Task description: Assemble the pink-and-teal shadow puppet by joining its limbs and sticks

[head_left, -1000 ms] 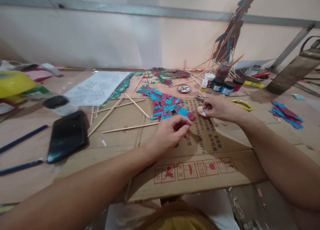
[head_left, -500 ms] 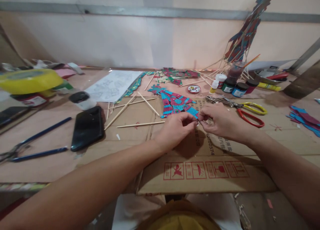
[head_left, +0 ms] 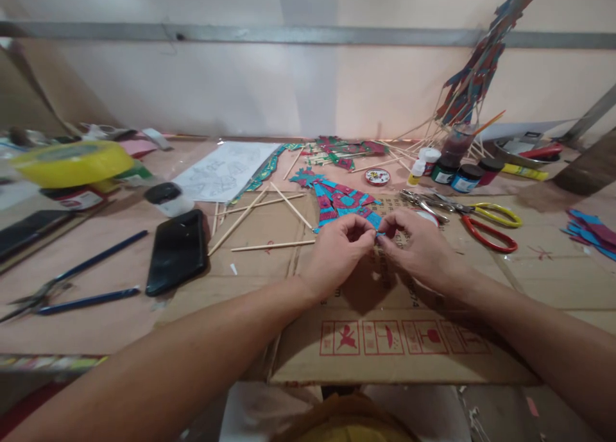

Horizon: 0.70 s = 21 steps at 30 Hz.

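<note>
In the head view, we are pinching what looks like the lower tip of a paper figure (head_left: 346,200), the fingertips of our left hand (head_left: 337,253) and right hand (head_left: 418,246) pressing close together. The figure's body is lying just beyond the grip, over the cardboard (head_left: 385,368). We are judging it light, thin and easily creased, so we are favouring a gentle edge hold. Our forearms are slanting inward, fingers curling, while scissors (head_left: 464,209) are lying to the grip's right.
</note>
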Motion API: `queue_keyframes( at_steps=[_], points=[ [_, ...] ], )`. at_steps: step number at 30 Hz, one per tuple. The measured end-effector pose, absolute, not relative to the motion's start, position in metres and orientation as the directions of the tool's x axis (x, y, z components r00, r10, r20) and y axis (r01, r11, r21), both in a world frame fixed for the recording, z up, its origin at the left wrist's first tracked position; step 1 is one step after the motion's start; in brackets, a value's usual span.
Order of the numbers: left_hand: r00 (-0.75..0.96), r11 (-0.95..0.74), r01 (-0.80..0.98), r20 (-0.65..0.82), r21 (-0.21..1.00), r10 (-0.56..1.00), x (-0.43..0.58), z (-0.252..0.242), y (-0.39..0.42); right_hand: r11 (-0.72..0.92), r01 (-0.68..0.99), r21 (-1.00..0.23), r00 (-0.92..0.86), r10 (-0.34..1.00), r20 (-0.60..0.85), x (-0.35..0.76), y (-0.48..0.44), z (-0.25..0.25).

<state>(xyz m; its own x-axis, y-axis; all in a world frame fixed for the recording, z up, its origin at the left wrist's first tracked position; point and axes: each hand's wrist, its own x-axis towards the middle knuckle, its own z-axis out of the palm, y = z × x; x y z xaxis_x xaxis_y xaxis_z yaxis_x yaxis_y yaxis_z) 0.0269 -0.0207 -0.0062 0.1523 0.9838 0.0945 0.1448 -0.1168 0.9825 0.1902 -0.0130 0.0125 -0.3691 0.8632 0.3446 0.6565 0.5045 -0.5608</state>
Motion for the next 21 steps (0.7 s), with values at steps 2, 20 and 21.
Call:
queue_keyframes(
  at_steps=[2,20,21],
  points=[
    [0.167,-0.091,0.104,0.072,0.990,0.983,0.0269,-0.0057,-0.0209,0.482,0.626,-0.613,-0.344,0.876,0.338,0.1899,-0.0137,0.0122],
    [0.127,-0.035,-0.036,0.039,0.999,0.991,0.0298,-0.0064,-0.0236,0.358,0.430,-0.829,-0.240,0.930,0.278,0.1850,-0.0179,0.0068],
    [0.124,-0.031,-0.036,0.035,0.999,0.992,0.0299,-0.0059,-0.0240,0.358,0.427,-0.830,-0.233,0.931,0.282,0.1845,-0.0183,0.0067]
  ],
)
